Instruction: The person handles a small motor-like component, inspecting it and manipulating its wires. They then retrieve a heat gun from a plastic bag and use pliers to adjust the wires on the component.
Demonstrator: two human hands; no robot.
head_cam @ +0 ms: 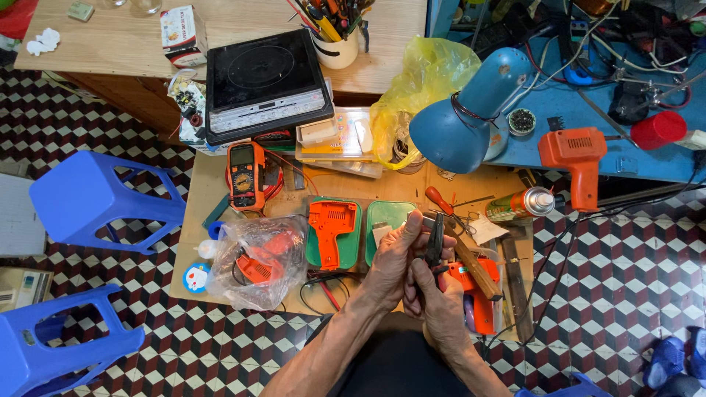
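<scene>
Head view: our left hand (397, 254) pinches a small metal part against the jaws of dark-handled pliers (436, 246), whose handles our right hand (434, 294) grips closed, low over the wooden surface (346, 184). Just left lie an orange plastic tool-casing half (332, 231) on a green tray (356, 250); a blue desk lamp (467, 117) hangs above.

The pliers (435, 242) are dark, matt metal. The orange housing (332, 229) is smooth plastic, and so is the green tray (356, 254) under it. The counter (202, 242) is bare, pale wood. The bag (257, 261) is thin, glossy, clear plastic. The lamp shade (467, 110) is blue painted metal, slightly worn.
</scene>
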